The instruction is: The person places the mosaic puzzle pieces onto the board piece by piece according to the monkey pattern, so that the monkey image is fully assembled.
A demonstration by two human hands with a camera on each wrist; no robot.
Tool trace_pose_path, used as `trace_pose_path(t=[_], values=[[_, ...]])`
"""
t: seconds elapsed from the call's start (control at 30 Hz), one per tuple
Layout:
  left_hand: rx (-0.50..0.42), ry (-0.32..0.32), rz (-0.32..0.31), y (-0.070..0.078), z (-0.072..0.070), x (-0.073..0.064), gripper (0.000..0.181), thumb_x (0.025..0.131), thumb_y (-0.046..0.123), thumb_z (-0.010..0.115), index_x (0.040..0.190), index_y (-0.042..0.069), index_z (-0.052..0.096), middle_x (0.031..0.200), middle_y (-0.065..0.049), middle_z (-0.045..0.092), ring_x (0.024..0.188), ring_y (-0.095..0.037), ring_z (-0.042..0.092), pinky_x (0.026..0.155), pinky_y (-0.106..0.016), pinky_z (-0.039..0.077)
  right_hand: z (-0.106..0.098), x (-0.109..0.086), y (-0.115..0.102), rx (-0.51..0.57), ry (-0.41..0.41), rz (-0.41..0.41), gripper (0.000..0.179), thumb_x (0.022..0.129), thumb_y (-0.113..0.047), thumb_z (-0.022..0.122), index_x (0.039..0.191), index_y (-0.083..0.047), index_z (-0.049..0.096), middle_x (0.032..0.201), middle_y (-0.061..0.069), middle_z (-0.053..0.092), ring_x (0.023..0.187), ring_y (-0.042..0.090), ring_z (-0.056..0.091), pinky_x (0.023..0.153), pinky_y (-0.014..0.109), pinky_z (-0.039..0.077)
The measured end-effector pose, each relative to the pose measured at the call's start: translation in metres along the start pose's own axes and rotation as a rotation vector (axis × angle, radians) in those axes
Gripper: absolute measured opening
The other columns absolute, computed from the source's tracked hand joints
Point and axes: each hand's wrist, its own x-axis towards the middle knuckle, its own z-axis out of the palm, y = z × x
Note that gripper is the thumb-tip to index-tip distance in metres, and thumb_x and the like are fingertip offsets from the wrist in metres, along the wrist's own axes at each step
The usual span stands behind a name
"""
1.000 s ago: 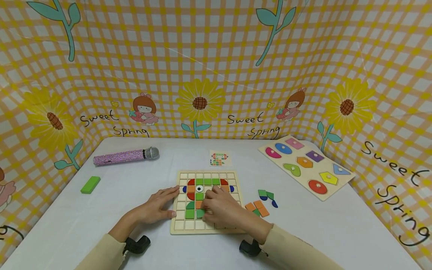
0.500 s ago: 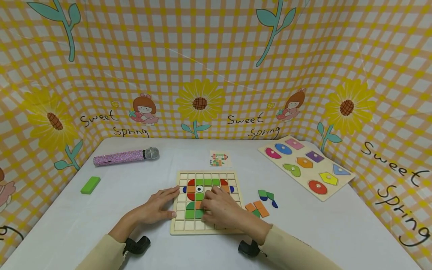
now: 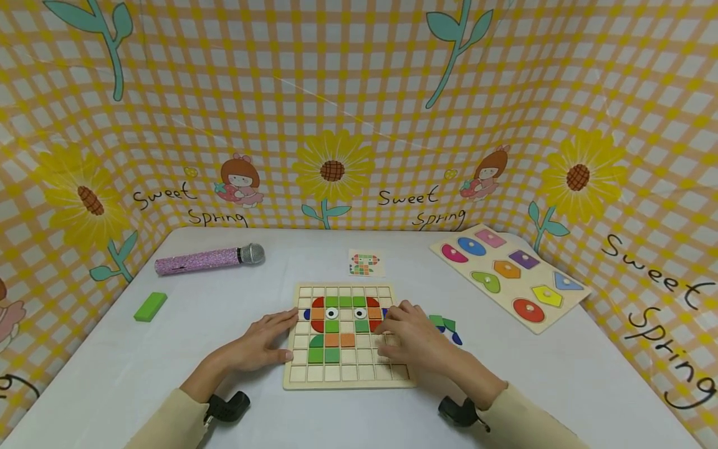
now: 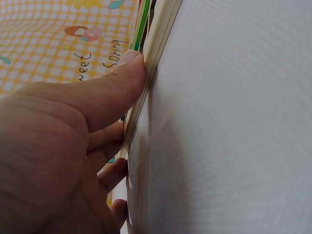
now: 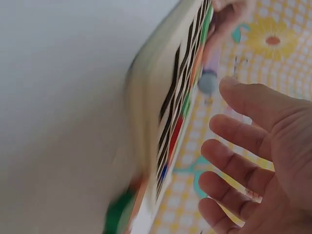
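Observation:
A wooden grid board (image 3: pixel 336 386) lies on the white table. Coloured tiles fill part of its cells, among them two eye tiles (image 3: pixel 360 313), green squares (image 3: pixel 332 355), and two orange squares (image 3: pixel 348 340) side by side. My left hand (image 3: pixel 255 345) rests at the board's left edge, its thumb (image 4: pixel 117 90) and fingertips touching the side. Over the right edge hovers my right hand (image 3: pixel 417 340), fingers loosely spread with nothing between them in the right wrist view. Loose green and blue tiles (image 3: pixel 445 324) lie just beyond it; the hand covers the orange ones.
Behind the board lies a small pattern card (image 3: pixel 367 262). A glittery microphone (image 3: pixel 207 259) and a green block (image 3: pixel 150 307) are at the left. On the right is a shape puzzle board (image 3: pixel 510 277) with knobbed pieces. A checked cloth (image 3: pixel 336 93) stands around the table.
My right hand has left the board's middle and moved right to its edge, uncovering the second eye tile and an orange square. The left hand stays put.

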Motion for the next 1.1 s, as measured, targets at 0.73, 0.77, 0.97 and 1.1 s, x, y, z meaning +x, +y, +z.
trace_pose_path(t=[0.73,0.77,0.97,1.1], values=[[-0.006,0.001,0.0,-0.002,0.001,0.0,0.074,0.089,0.032,0.063,0.147,0.001,0.029,0.157,-0.016,0.022,0.141,-0.042,0.02,0.109,-0.067,0.016,-0.017,-0.067,0.076,-0.092,-0.014,0.222,0.028,0.067,-0.033,0.083,0.09,-0.021,0.073,0.089,-0.006,0.06,0.087,0.015,0.045,0.074,0.032,0.04],[-0.004,0.001,0.0,-0.002,0.002,0.0,0.074,0.089,0.032,0.063,0.146,0.001,0.03,0.157,-0.016,0.022,0.141,-0.042,0.02,0.109,-0.067,0.016,-0.017,-0.067,0.076,-0.091,-0.02,0.219,0.028,0.067,-0.033,0.083,0.09,-0.021,0.073,0.088,-0.006,0.06,0.087,0.015,0.045,0.074,0.032,0.04],[-0.007,0.002,0.002,-0.002,0.001,0.0,0.073,0.089,0.032,0.063,0.146,0.0,0.03,0.156,-0.016,0.022,0.141,-0.042,0.021,0.109,-0.067,0.017,-0.016,-0.067,0.075,-0.082,-0.043,0.21,0.028,0.068,-0.032,0.083,0.092,-0.021,0.073,0.088,-0.007,0.057,0.087,0.014,0.044,0.074,0.031,0.039],[-0.004,-0.001,-0.001,-0.002,0.001,0.0,0.073,0.089,0.031,0.063,0.146,0.001,0.03,0.157,-0.016,0.022,0.141,-0.042,0.021,0.109,-0.067,0.016,-0.016,-0.065,0.073,-0.073,-0.064,0.213,0.029,0.069,-0.031,0.082,0.094,-0.02,0.074,0.088,-0.007,0.057,0.089,0.014,0.044,0.075,0.032,0.039]])
